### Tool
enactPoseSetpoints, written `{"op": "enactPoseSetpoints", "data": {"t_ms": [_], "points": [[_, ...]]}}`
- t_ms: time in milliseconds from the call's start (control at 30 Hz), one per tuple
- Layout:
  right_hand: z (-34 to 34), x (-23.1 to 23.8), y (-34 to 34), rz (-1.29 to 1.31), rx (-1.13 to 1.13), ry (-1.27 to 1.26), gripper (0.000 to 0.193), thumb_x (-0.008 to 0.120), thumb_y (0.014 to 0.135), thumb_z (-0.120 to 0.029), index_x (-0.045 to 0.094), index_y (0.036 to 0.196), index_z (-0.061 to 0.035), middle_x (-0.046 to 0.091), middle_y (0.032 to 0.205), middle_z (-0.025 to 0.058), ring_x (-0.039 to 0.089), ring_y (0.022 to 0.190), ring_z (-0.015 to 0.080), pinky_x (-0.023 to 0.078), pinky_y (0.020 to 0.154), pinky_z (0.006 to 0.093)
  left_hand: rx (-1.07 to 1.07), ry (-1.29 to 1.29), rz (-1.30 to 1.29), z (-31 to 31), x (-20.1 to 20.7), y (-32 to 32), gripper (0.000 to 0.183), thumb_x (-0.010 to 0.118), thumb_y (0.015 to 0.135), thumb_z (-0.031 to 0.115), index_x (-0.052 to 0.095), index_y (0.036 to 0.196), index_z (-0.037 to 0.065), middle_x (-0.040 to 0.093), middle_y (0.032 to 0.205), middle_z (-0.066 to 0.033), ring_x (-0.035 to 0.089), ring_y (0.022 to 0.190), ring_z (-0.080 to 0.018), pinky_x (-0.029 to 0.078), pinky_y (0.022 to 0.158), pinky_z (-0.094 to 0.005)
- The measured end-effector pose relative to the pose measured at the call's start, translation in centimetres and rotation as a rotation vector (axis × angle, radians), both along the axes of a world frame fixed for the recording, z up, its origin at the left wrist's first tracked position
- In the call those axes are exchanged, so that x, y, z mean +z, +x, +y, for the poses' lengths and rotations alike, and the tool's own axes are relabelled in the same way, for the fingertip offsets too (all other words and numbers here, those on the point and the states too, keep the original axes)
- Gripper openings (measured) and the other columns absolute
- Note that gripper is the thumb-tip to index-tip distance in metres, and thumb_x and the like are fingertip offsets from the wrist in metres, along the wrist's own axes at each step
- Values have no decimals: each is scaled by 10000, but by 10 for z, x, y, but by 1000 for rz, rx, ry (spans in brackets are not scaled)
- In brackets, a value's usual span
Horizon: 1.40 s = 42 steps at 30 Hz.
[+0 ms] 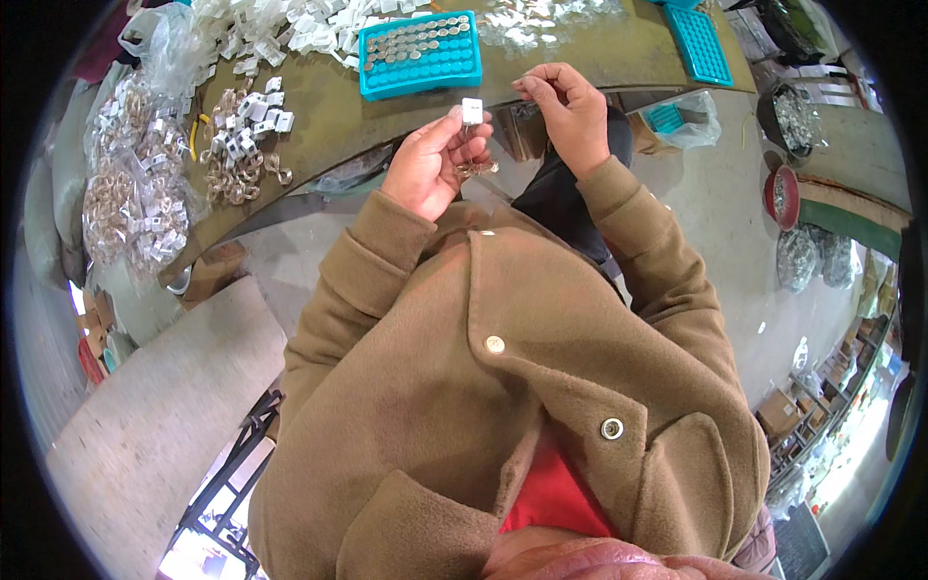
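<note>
Across the top of the frame ran an olive-green worktable (pixel 338 116), and below it a grey concrete floor (pixel 715 222) filled the right side, with dark tubs of shiny parts (pixel 795 116) at the upper right. On the table at the upper left lay a large spread of finished-looking pieces (pixel 135 193), metal chains with white tags, beside a smaller heap of the same (pixel 242 145). A pile of loose white tags (pixel 280 29) sat along the top edge. Judging by those heaps, much of the work looked done, though plenty of loose stock remained. A turquoise tray (pixel 420 53) at top centre was about half filled with round metal pieces; a second turquoise tray (pixel 698 43) lay at the upper right.

In the upper middle, the left hand (pixel 425 164) was pinched shut on a small white tag (pixel 472 110) with a short chain (pixel 474 164) hanging below it, off the table's near edge. The right hand (pixel 570 111) hovered just beside it, fingertips drawn together; whether they gripped anything could not be told.
</note>
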State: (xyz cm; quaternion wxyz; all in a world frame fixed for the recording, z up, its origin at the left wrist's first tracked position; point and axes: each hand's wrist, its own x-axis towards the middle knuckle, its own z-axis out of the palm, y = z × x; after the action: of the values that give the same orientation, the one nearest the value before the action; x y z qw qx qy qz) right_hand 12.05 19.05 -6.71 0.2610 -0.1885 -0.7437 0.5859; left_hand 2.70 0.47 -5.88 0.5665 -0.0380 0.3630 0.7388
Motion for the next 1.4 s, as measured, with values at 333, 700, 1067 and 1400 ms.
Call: {"op": "enactPoseSetpoints", "data": {"t_ms": [333,700,1067,1400], "points": [[-44,31,-5,116,223,-293,100,582,935,-54,641,992,3,653,916,14,574,848,63,479,793,217,65,121,-35,-4,27,10,269,526,997,249,571,1147,30,649,936,-60,542,694,-63,518,740,-279],[-41,38,-7,56,270,205,75,543,929,6,593,984,2,641,956,46,573,818,105,488,739,236,70,179,-66,-9,23,9,257,554,984,272,601,1092,44,660,882,-36,544,655,-52,512,710,-247],[-45,38,-14,165,226,480,47,569,853,2,549,887,-24,576,830,136,581,756,352,485,659,373,181,61,89,-6,25,13,211,590,961,229,632,984,24,648,801,-38,515,598,-64,507,624,-232],[-32,46,-13,-29,337,102,63,611,852,-33,619,908,-5,633,826,135,616,728,254,494,667,321,160,-71,183,-6,24,6,182,588,957,220,633,983,46,674,879,-63,460,558,-18,462,601,-209]]}}
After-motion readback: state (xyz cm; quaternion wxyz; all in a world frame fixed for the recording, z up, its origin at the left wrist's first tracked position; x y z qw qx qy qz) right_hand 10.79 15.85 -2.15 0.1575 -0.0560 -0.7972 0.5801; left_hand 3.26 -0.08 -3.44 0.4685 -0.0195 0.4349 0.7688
